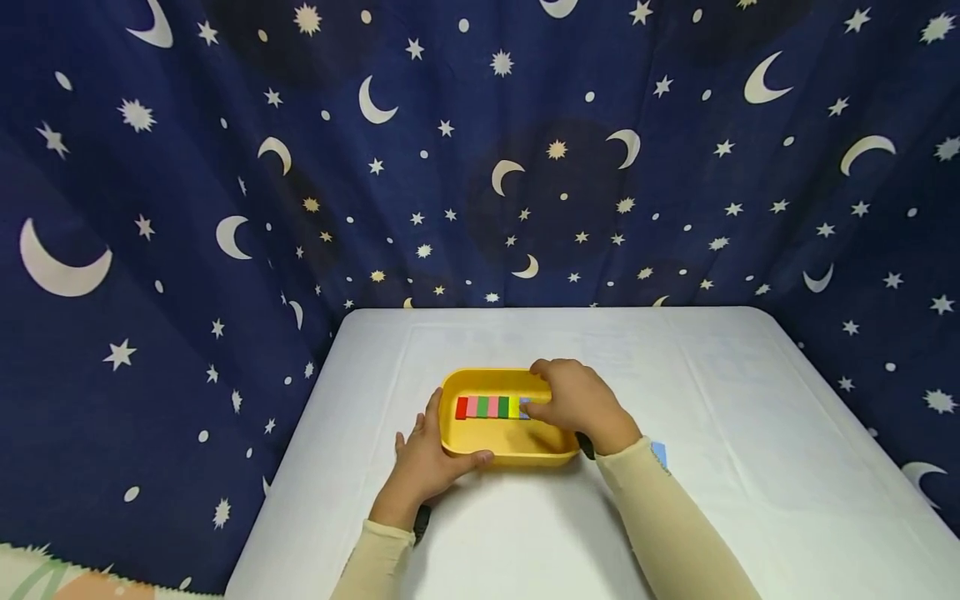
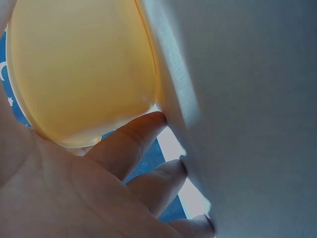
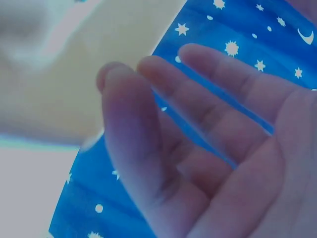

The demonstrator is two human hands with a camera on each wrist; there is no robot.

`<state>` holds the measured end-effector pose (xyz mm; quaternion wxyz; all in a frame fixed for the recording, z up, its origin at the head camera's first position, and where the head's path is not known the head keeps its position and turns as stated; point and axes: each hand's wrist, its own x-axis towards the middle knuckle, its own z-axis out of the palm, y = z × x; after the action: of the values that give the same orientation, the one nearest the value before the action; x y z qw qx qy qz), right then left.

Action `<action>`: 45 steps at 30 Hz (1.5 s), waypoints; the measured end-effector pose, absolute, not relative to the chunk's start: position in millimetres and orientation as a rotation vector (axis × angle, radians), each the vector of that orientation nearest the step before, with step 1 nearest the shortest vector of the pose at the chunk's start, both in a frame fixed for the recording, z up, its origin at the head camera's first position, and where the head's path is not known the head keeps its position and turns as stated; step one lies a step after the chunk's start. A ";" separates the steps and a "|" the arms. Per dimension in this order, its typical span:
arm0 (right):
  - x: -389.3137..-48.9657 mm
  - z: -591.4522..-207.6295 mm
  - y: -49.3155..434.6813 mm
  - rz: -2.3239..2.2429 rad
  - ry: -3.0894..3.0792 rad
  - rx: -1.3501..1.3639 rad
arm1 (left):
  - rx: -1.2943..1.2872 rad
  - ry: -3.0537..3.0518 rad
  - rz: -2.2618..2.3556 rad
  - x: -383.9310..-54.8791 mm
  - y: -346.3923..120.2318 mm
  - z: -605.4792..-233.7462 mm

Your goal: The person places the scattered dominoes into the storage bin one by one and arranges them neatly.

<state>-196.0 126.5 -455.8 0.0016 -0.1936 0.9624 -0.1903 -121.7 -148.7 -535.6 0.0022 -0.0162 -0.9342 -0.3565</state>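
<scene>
A yellow tray point(image 1: 510, 458) lies on the white table. My left hand point(image 1: 423, 462) grips its near left corner, thumb along the front rim and index finger up the left side. In the left wrist view, the tray's wall point(image 2: 81, 64) sits between thumb and fingers, the other fingertips spread toward the table. Inside the tray runs a row of small coloured tiles: red point(image 1: 461, 408), pink, green and yellow point(image 1: 513, 407) among them. At its right end my right hand point(image 1: 581, 400) pinches a blue tile point(image 1: 524, 402), partly covered by the fingers.
A light blue piece point(image 1: 659, 453) lies on the table point(image 1: 750, 400), partly behind the right sleeve point(image 1: 667, 508). Dark blue curtains point(image 1: 450, 167) with moons and stars hang behind the table and along both sides.
</scene>
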 end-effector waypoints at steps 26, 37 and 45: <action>-140.3 -505.9 223.0 -0.434 3.377 -0.454 | -0.017 -2.947 -1.104 -119.1 -148.0 -534.6; -134.8 -513.6 238.7 -0.596 3.441 -0.395 | -0.020 -2.949 -1.110 -119.4 -145.5 -538.2; -137.4 -514.8 243.5 -0.587 3.434 -0.356 | -0.013 -2.947 -1.097 -120.5 -146.9 -536.7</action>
<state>-137.4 243.5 -514.8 -0.1791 -0.1001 0.9647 -0.1650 -120.5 -146.9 -536.7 -0.0015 -0.0041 -0.9371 -0.3489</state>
